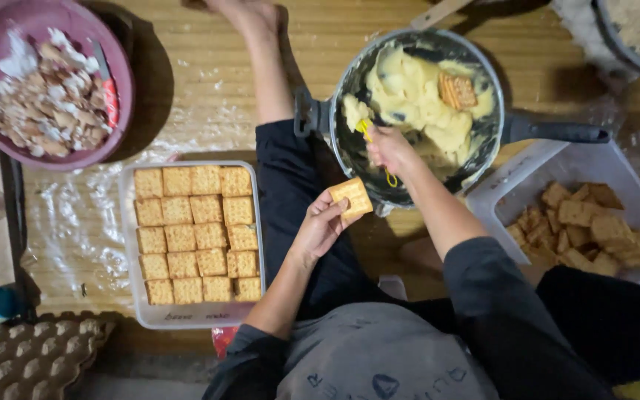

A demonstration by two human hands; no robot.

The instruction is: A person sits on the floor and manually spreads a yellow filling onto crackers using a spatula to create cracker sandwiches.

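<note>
Pinching a thin, square golden cracker [351, 197] by its edges just below the dark cream-filled pan [475, 159], the left hand [320, 226] holds it lightly, brittle and snap-prone, while the right hand [388, 148] is closed around a yellow-handled utensil [365, 129] over that pan.

Metal pan [483, 67] dark, glossy custard; crackers [194, 233] matt, rough; white plastic tray [187, 315] smooth; floor [201, 81] grained wood; egg carton [31, 359] pulp.

Person's clothing: dark sleeves pushed up to the elbows, forearms bare. Grey top [379, 355] with dark printed lettering and an emblem on the front. Dark trousers [298, 200] below the top. Both hands bare, no gloves.
</note>
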